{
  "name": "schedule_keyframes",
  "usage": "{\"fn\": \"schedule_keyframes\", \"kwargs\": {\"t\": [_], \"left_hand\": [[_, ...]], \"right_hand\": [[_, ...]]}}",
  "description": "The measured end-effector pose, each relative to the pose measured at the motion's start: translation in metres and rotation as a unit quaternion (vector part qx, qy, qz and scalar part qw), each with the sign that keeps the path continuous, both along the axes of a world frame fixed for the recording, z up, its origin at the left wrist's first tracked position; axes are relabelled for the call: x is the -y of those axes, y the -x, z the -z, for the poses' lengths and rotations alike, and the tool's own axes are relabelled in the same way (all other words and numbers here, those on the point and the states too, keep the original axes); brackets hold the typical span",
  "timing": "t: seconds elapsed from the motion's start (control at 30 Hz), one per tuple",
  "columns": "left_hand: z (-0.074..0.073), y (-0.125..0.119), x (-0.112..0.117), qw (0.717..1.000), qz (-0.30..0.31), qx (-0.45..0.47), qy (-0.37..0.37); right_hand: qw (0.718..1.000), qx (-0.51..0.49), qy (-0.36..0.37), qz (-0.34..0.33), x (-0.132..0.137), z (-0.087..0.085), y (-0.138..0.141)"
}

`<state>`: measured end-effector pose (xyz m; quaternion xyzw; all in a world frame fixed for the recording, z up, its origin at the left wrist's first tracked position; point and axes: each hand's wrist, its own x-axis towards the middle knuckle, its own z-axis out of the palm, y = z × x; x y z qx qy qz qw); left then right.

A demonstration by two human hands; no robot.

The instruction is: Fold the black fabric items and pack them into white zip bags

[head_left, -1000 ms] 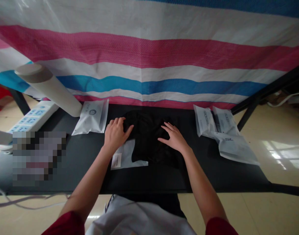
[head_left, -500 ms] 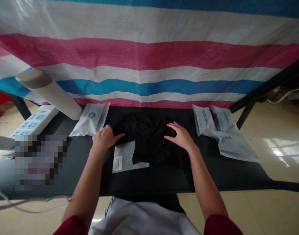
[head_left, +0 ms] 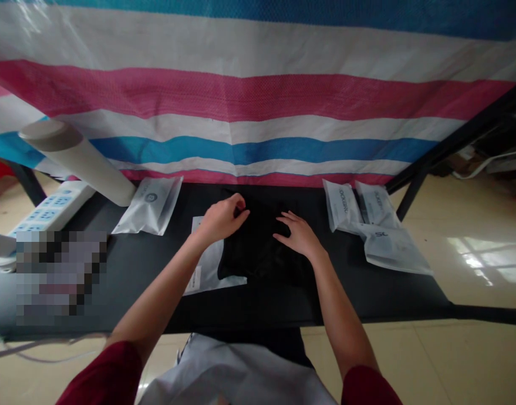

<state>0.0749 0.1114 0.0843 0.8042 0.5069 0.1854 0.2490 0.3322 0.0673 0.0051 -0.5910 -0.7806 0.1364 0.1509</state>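
A black cloth garment [head_left: 266,253] lies bunched on the black table, its exact kind hard to make out against the dark top. My left hand [head_left: 223,220] is curled at the garment's upper left part, with dark fabric between thumb and fingers. On its right side rests my right hand [head_left: 299,235], fingers spread and thumb apart, touching the cloth without gripping it. Partly under the garment and my left wrist is a frosted plastic bag [head_left: 211,256] with a white label [head_left: 194,279].
Left on the black table [head_left: 135,275] are a packed frosted bag [head_left: 150,205], a pale bottle [head_left: 86,163], a power strip [head_left: 53,208] and a blurred-out item [head_left: 63,275]. Packed bags [head_left: 395,250] lie at right. A striped sheet [head_left: 241,95] hangs behind.
My left hand has moved right, bringing the garment's left part inward and uncovering more of the bag beneath. My right hand stays nearly in place on the cloth. The view has shifted slightly.
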Motion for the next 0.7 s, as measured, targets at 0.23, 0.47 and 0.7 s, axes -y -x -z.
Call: {"fn": "schedule_keyframes", "kwargs": {"t": [0.23,0.47,0.7], "left_hand": [[0.019,0.0,0.006,0.955,0.102,0.269,0.068],[0.051,0.058,0.026,0.995,0.062,0.004,-0.08],[0.057,0.018,0.049,0.973,0.046,-0.134,-0.184]], "right_hand": [[1.0,-0.014,0.002,-0.004,-0.001,0.002,-0.003],[1.0,-0.018,-0.002,0.0,-0.001,0.006,-0.003],[1.0,-0.021,-0.016,0.013,-0.001,0.009,0.001]]}}
